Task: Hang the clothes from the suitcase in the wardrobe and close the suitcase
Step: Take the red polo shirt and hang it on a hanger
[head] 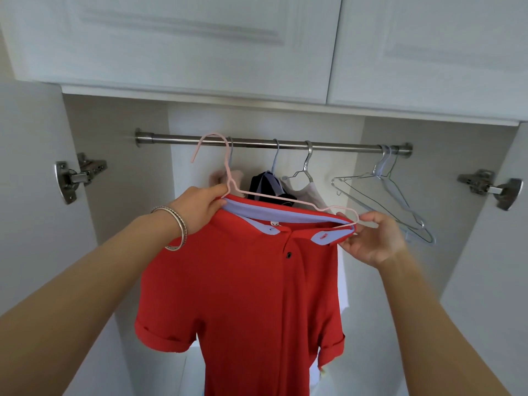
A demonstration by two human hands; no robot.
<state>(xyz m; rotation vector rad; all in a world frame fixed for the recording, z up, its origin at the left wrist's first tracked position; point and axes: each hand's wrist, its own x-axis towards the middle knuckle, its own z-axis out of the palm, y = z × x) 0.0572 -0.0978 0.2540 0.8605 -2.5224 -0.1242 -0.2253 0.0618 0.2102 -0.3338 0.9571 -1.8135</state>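
A red polo shirt point(243, 295) with a pale blue collar lining hangs in front of the open wardrobe. A pink wire hanger point(228, 170) sits partly inside its collar, its hook free below and in front of the steel rail point(271, 144). My left hand point(200, 207) pinches the hanger's neck and the collar's left side. My right hand point(371, 238) grips the collar's right end and the hanger's tip. The suitcase is out of view.
Three garments hang on the rail behind the shirt: a beige one point(225, 178), a dark one point(268, 184) and a pale one point(308, 190). Empty wire hangers point(385, 195) hang at the rail's right end. Both wardrobe doors stand open, hinges point(77, 175) at each side. Closed upper cabinets point(200, 38) are above.
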